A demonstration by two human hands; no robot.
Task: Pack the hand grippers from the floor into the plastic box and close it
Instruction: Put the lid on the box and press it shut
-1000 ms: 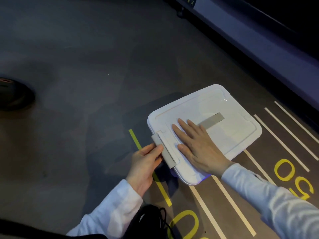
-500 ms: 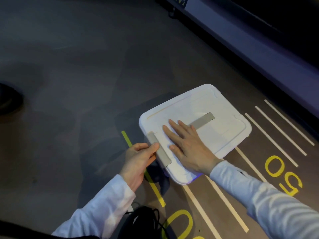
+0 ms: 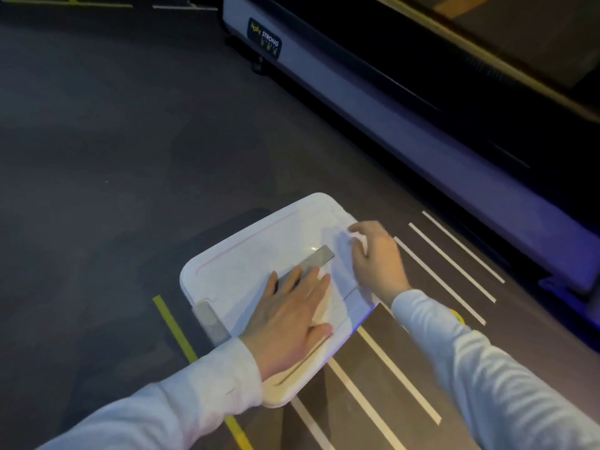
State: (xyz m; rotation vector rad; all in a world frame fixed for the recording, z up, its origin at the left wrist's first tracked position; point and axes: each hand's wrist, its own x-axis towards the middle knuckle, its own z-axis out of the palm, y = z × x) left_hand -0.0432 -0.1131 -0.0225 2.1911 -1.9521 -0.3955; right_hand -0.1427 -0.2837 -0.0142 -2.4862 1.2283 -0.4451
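The left hand (image 3: 292, 316) lies flat on the lid (image 3: 253, 254) of the plastic box (image 3: 279, 397), fingers straight and spread a little, palm down in the lower middle of the frame. Its fingertips reach a grey strip (image 3: 316, 259) that runs slantwise across the middle of the lid. Right of it, the right hand (image 3: 376, 258) sits at the lid's right edge with its fingers curled down over something white there; the hand is blurred, so I cannot tell whether it really grips that piece or only presses on it. Both arms wear white sleeves (image 3: 168, 407) that come in from the bottom corners.

The box stands on the dark floor (image 3: 113, 157) in the centre of the frame, lid on, with a grey latch (image 3: 211, 319) folded against its lower left side. What is inside does not show. A yellow line (image 3: 177, 326) runs past the box at lower left, and pale stripes (image 3: 451, 254) cross a brown patch at lower right. Along the upper right stretches a long machine (image 3: 373, 92) with a label reading STRONG.
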